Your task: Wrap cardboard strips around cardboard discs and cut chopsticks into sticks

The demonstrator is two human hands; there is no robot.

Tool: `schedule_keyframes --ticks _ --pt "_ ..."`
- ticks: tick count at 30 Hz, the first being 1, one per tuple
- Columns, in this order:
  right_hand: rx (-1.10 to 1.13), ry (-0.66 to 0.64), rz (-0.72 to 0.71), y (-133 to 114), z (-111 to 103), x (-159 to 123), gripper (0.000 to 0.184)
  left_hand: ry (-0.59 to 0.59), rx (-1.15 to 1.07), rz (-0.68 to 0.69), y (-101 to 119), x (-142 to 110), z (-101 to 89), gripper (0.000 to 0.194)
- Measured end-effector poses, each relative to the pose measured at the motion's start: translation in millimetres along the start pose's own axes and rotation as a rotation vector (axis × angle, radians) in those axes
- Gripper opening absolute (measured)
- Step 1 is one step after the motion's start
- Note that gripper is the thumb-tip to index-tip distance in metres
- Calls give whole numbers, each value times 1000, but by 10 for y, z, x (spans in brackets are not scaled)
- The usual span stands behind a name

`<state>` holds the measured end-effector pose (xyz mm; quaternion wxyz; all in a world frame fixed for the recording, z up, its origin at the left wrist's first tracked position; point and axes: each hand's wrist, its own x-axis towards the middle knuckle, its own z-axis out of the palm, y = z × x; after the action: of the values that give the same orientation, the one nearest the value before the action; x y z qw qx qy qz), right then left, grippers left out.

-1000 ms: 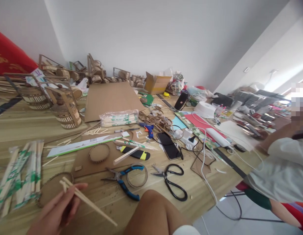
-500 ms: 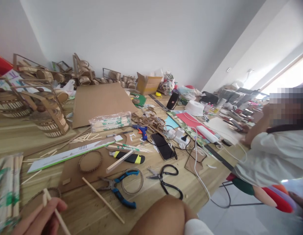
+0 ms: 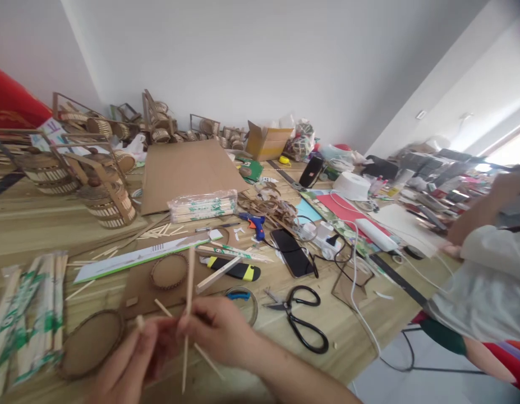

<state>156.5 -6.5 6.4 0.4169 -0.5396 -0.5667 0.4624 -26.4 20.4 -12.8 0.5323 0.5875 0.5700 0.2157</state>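
Observation:
Low at the left, my left hand (image 3: 131, 356) is closed, with the pale end of a wooden stick showing between thumb and fingers; the rest of that stick is hidden. My right hand (image 3: 224, 331) touches or nearly touches it and pinches a thin wooden chopstick (image 3: 189, 280), held almost upright. Beneath my hands another chopstick (image 3: 210, 362) lies slanted on the table. A round cardboard disc with a braided rim (image 3: 91, 342) rests beside my left hand. Pliers (image 3: 238, 294) are mostly covered by my right hand.
Black-handled scissors (image 3: 299, 320), a utility knife (image 3: 232, 268), a braided ring (image 3: 169, 271), a phone (image 3: 291, 252) and a blue glue gun (image 3: 254, 224) lie around. Wrapped chopsticks (image 3: 32, 308) are at left, small wooden buckets (image 3: 106, 205) behind. A person (image 3: 482, 280) sits at right.
My right hand has come in from out of view and holds a chopstick upright. My left hand has moved right, uncovering the braided-rim disc. The view has turned slightly left.

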Motion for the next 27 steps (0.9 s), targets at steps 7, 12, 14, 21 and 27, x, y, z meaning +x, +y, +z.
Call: schedule_keyframes --ticks 7,12,14,21,27 --pt "198 -84 107 37 -119 132 48 -519 -49 16 361 -137 196 74" --pt "255 -217 147 68 -123 115 54 -625 -234 -71 285 -82 244 64" --pt "254 -248 153 88 -133 108 53 -644 -266 -68 252 -71 247 63" --pt "211 -225 158 135 -186 107 46 -463 -274 84 181 29 181 51" --pt "213 -225 160 165 -89 83 41 -467 -379 38 153 41 182 44"
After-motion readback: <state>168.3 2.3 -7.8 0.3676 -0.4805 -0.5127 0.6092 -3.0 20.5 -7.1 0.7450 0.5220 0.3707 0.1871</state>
